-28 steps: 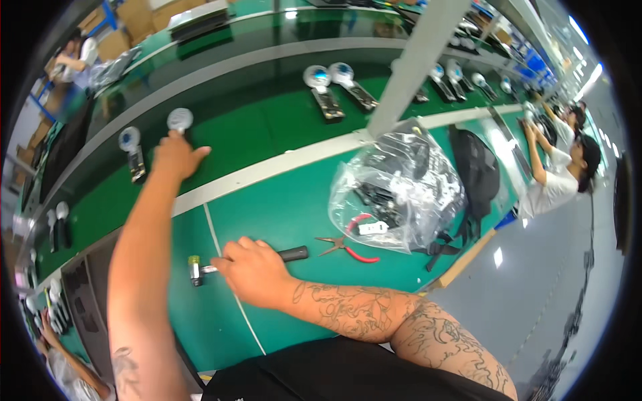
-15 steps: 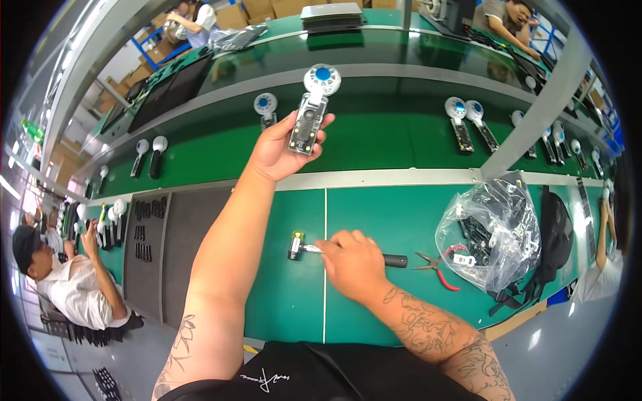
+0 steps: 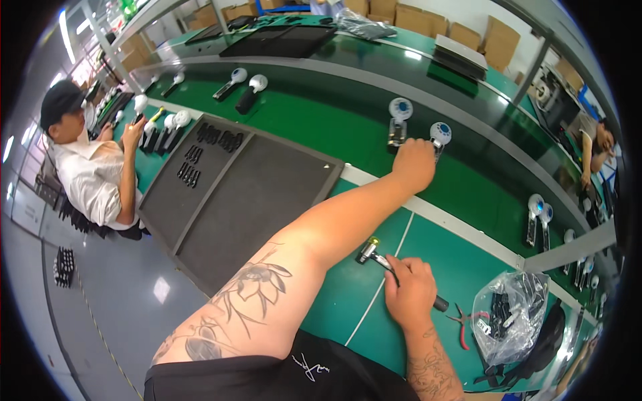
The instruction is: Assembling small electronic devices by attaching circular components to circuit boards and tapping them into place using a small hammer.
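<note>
My left hand [image 3: 414, 165] reaches out over the green conveyor, its fingers closed around the handle of a handheld fan. The fan's round white head [image 3: 441, 133] with a blue centre shows past my fingers; most of the handle is hidden. Just left of it lies another such fan [image 3: 400, 109], its dark handle innards exposed. Nearer to me, my right hand [image 3: 410, 294] is closed around the handle of a small hammer [image 3: 369, 250]. The hammer's yellow-tipped head points to the upper left, and the black handle end sticks out beyond my hand, low over the green table.
Red-handled pliers [image 3: 463, 327] and a clear bag of small parts [image 3: 511, 314] lie right of my right hand. A dark tray [image 3: 257, 180] with black pieces stands left. More fans [image 3: 536, 207] line the conveyor. A person in white [image 3: 93, 167] works at the left.
My left hand has carried the fan from above the table out to the conveyor, beside another fan. The view has swung left. My right hand remains at the hammer, now wrapped around its handle.
</note>
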The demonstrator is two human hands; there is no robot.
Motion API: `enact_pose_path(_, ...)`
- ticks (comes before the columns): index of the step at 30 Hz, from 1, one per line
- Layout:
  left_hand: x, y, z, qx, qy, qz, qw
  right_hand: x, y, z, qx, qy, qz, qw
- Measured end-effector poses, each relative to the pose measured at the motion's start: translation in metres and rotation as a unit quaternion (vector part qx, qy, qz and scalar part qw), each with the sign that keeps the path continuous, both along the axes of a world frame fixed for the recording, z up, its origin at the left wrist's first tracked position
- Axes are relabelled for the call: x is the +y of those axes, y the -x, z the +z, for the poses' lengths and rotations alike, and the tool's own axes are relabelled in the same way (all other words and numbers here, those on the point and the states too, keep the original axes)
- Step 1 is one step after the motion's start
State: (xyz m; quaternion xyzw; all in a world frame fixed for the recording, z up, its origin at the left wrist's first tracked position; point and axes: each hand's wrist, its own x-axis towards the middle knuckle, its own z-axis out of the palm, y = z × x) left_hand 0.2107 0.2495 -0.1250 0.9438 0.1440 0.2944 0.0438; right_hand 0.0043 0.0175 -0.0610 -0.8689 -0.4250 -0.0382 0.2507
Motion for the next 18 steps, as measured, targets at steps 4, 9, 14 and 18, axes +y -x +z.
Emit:
enact_pose_path(4, 0.038, 0.036, 0.056, -0.018, -0.098, -0.093, 0.991, -0.001, 0.0, -0.001, -0.009, 0.004, -0.028, 1.0)
enact_pose_path(9, 0.239, 0.107, 0.093, 0.004, 0.005, 0.235, 0.972, 0.001, 0.003, -0.006, -0.064, 0.003, -0.037, 0.997)
enact_pose_path(14, 0.426, 0.229, 0.035, 0.143, 0.161, 0.282, 0.935, 0.014, 0.01, 0.0, -0.07, 0.032, -0.027, 0.997)
enact_pose_path(18, 0.38, 0.219, 0.042, 0.137, 0.086, 0.157, 0.974, 0.012, 0.009, 0.002, -0.069, 0.054, -0.042, 0.995)
